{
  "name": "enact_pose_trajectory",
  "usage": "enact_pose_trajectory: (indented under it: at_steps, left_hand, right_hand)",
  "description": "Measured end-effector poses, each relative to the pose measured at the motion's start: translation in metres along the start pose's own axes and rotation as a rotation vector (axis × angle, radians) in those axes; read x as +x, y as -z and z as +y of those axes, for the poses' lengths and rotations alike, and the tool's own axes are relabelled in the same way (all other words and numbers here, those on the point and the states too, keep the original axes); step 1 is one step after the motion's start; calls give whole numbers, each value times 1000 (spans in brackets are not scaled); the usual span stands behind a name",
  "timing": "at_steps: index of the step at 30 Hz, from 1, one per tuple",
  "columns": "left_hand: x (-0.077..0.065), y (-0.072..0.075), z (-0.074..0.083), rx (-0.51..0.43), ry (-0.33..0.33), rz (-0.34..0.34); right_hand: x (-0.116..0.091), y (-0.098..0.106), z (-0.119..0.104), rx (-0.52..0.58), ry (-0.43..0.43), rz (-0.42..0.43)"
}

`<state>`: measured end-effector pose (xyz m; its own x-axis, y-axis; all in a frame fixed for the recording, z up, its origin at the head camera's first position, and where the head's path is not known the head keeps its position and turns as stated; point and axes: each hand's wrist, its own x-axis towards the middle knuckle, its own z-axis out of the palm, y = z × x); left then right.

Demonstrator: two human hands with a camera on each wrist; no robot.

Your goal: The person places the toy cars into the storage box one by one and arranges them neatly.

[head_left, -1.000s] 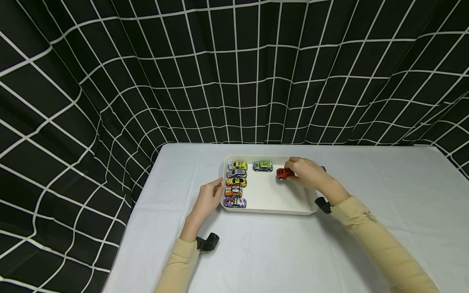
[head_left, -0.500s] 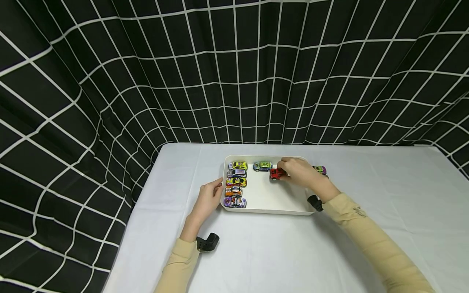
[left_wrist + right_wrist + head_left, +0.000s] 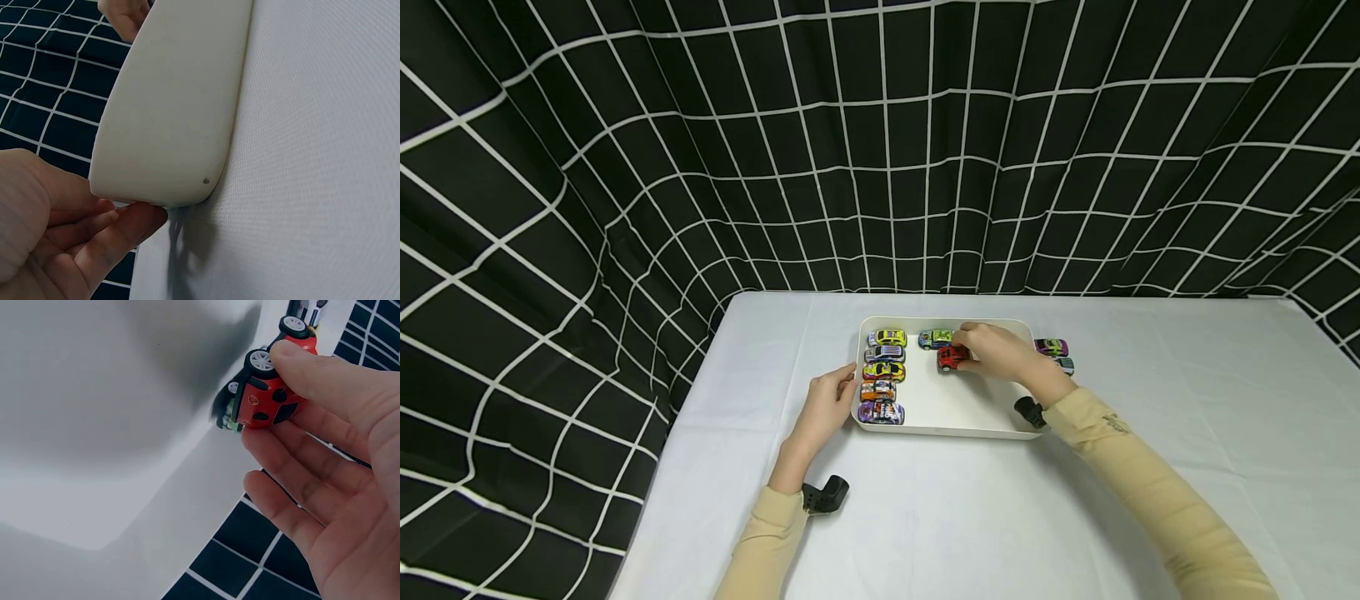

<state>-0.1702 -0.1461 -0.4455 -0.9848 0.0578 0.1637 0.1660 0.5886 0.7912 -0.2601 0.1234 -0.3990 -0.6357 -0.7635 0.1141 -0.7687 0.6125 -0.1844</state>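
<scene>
In the head view, my right hand (image 3: 996, 354) pinches a red toy car (image 3: 952, 358) over the white tray (image 3: 947, 432). The right wrist view has thumb and fingers on the sides of this red car (image 3: 269, 394), its black-and-white wheels facing the camera. Just behind it stands a green-and-blue toy car (image 3: 934, 339), partly covered by my hand. My left hand (image 3: 824, 410) rests at the tray's left end; in the left wrist view its fingertips touch the outer wall of the tray (image 3: 162, 112). Several toy cars, including a purple one (image 3: 880, 413), form a column along the left wall inside.
Right of the tray, on the white cloth-covered table (image 3: 1172, 375), lie a purple-and-green toy car (image 3: 1052, 346) and a greenish one (image 3: 1064, 365), partly hidden by my right arm. A black curtain (image 3: 902, 192) with white grid lines hangs behind the table.
My right hand has moved left with the red car, bringing it in front of the green-and-blue car. The toy cars right of the tray have come into view. My left hand stays put.
</scene>
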Motion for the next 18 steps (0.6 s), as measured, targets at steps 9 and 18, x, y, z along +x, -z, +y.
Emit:
enact_pose_trajectory:
  at_steps: [9, 18]
  left_hand:
    - [0, 1, 1, -6, -13, 4]
    - [1, 0, -1, 1, -9, -2]
  right_hand:
    - [10, -4, -2, 13, -15, -31]
    - [17, -9, -6, -21, -16, -35]
